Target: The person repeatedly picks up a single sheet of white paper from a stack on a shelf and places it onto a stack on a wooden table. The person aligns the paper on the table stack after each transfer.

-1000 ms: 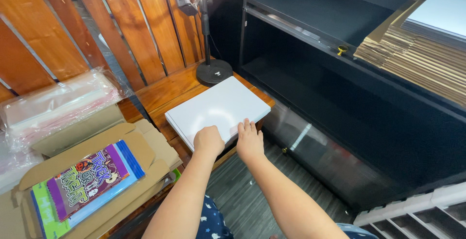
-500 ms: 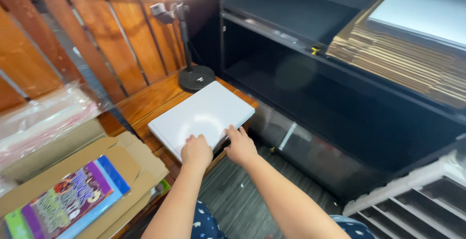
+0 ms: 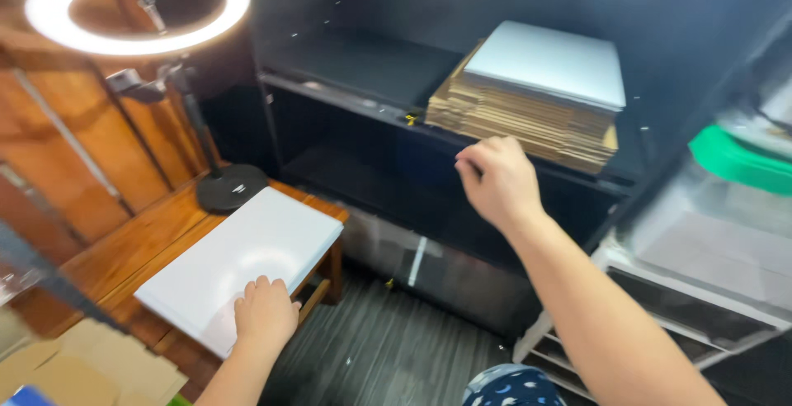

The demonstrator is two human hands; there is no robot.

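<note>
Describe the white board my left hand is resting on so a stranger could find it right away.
Start at the wooden table on the left, under the glowing ring light. A large flat white board lies on it, one corner past the table edge, with the left hand on its near edge. Unlike the white sheet on the brown cardboard stack in the black shelf, it lies low and alone.

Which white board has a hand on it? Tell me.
The white board on the wooden table, under the left hand; the other tops the cardboard stack, untouched.

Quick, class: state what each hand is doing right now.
Left hand: rests flat on the white board, holding nothing.
Right hand: loosely curled, empty, near the cardboard stack.
</note>
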